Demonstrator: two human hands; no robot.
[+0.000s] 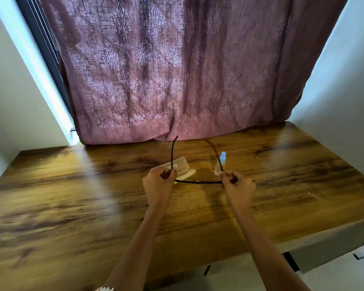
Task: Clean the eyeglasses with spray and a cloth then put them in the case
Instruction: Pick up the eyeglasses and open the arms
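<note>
Eyeglasses, dark-framed, held above the counter between both hands, about mid-counter and in front of the person. Frame front seen edge-on from above as a thin dark line running hand to hand; lenses not readable at this angle. Both temple arms unfolded and pointing away from the person toward the curtain; the left one sharp, the right one blurred. Left hand has its fingers curled round the left corner of the frame, by the hinge, back of the hand toward the camera. Right hand grips the right corner the same way, fingers and thumb closed on it. Forearms bare, reaching in from the bottom edge. Case, pale, sits on the counter just beyond the left hand and is partly hidden by it; two pale halves show, so it appears to lie open. Spray bottle, small and clear with a pale blue cap, stands upright on the counter just beyond the right hand, crossed in view by the right temple arm. Counter is dark wood grain with glare streaks. Curtain is mauve, patterned, and hangs down to the counter's far edge. Pale walls on both sides.
</note>
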